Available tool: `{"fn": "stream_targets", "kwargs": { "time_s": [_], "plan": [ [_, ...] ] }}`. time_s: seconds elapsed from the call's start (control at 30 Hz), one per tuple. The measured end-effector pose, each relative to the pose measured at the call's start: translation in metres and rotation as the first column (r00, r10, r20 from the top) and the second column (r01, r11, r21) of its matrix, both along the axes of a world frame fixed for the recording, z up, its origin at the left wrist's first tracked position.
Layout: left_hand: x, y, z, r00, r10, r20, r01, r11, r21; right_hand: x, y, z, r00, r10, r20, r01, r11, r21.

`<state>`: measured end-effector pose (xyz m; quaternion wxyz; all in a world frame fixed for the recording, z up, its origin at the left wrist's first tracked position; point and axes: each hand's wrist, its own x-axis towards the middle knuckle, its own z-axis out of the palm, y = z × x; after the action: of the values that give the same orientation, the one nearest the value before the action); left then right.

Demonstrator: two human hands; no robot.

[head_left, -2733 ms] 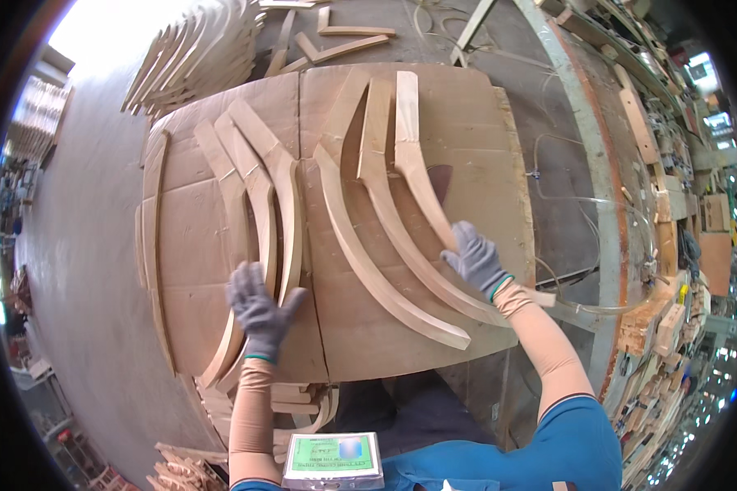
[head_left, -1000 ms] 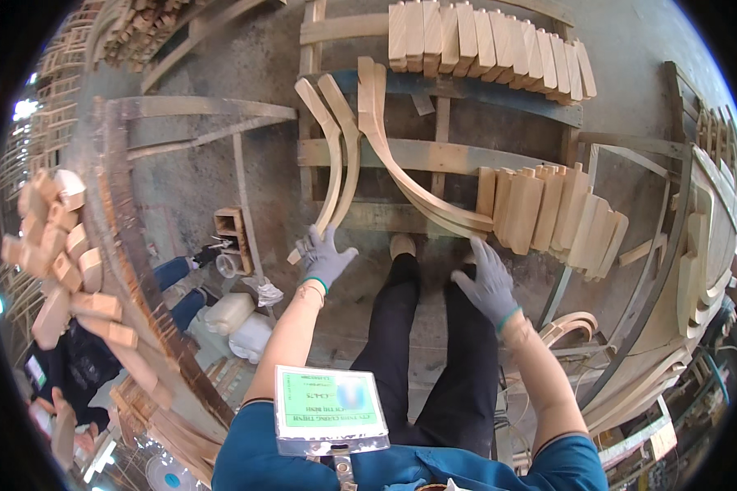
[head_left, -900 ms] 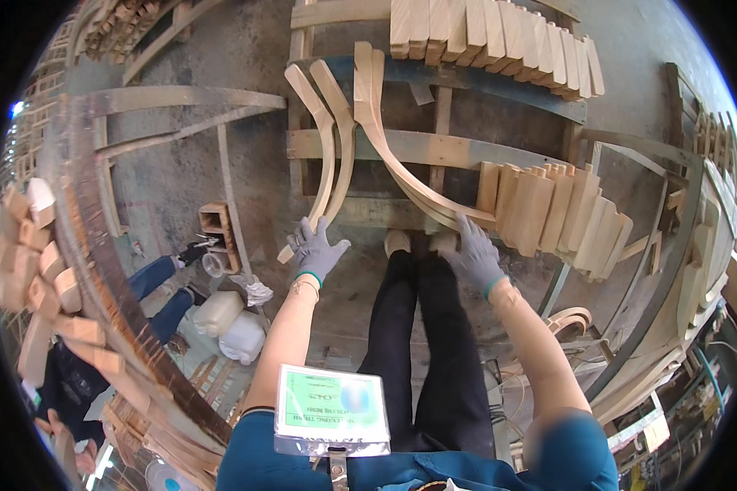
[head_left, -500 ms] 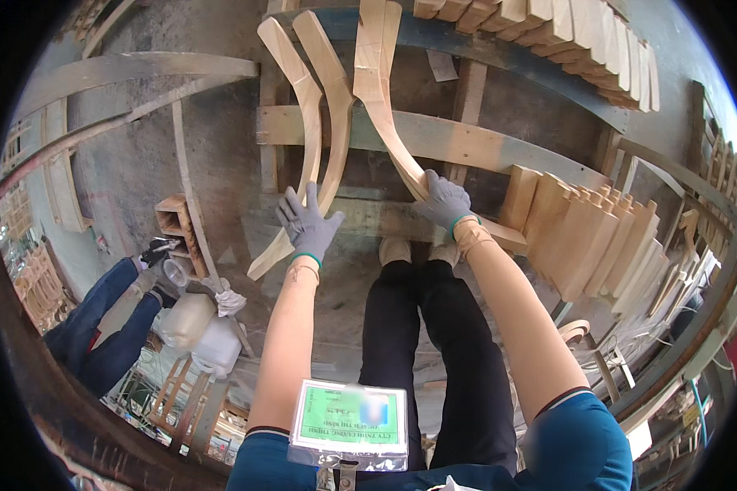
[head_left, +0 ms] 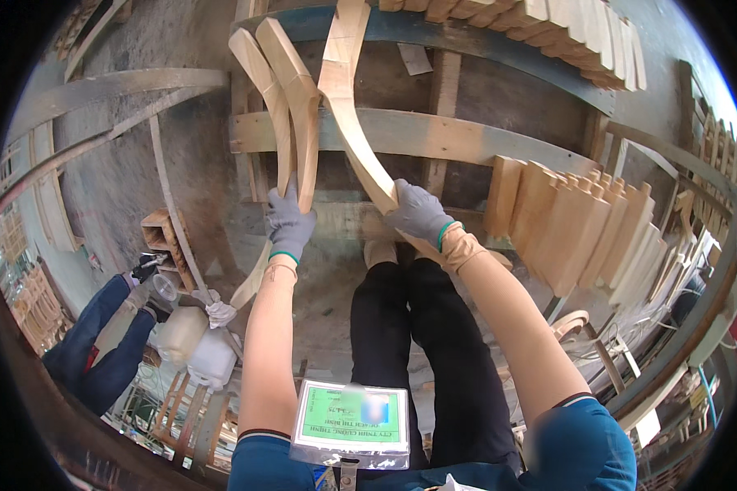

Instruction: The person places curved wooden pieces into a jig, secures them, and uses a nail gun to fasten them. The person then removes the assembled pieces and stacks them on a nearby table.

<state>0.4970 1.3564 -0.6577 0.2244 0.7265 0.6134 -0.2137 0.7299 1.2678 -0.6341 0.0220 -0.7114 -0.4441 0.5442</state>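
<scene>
Two bent, pale wooden pieces (head_left: 303,98), shaped like chair back legs, lie side by side across a slatted wooden rack. My left hand (head_left: 291,222), in a grey glove, is closed around their lower part; a tapered wooden end (head_left: 252,282) shows below it. Just to the right lies another bent wooden piece (head_left: 359,143), with a second one partly hidden behind its upper end. My right hand (head_left: 418,211), also gloved, has its fingers wrapped round the lower part of this piece. Wood continues below that hand, partly covered by my wrist.
Rack slats (head_left: 434,135) run across in front of me. A row of upright wooden pieces (head_left: 573,221) stands at the right, and another stack (head_left: 549,33) at the far right. At the left are plastic jugs (head_left: 213,356), an open wooden box (head_left: 164,233) and another person's legs (head_left: 98,352).
My left hand has gone from spread fingers to a grip on the two left pieces. The right hand stays on its piece. Wood and rack appear shifted left in view.
</scene>
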Motion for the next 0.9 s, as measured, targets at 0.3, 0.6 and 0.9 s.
{"fn": "stream_targets", "kwargs": {
  "time_s": [0.3, 0.6, 0.9],
  "plan": [
    [-0.01, -0.058, 0.19, 0.995, 0.063, 0.072, -0.048, 0.982, -0.185, 0.04, -0.052, 0.218, 0.848, -0.316, -0.426, 0.261, 0.948, -0.184],
    [-0.021, -0.14, 0.341, 0.989, -0.07, 0.132, 0.105, 0.953, -0.284, 0.062, -0.239, 0.473, 0.469, -0.52, -0.714, 0.413, 0.843, -0.343],
    [0.005, -0.144, 0.456, 0.91, -0.216, 0.354, 0.307, 0.925, -0.223, 0.043, -0.435, 0.739, 0.204, -0.812, -0.547, 0.889, 0.388, -0.244]
  ]
}}
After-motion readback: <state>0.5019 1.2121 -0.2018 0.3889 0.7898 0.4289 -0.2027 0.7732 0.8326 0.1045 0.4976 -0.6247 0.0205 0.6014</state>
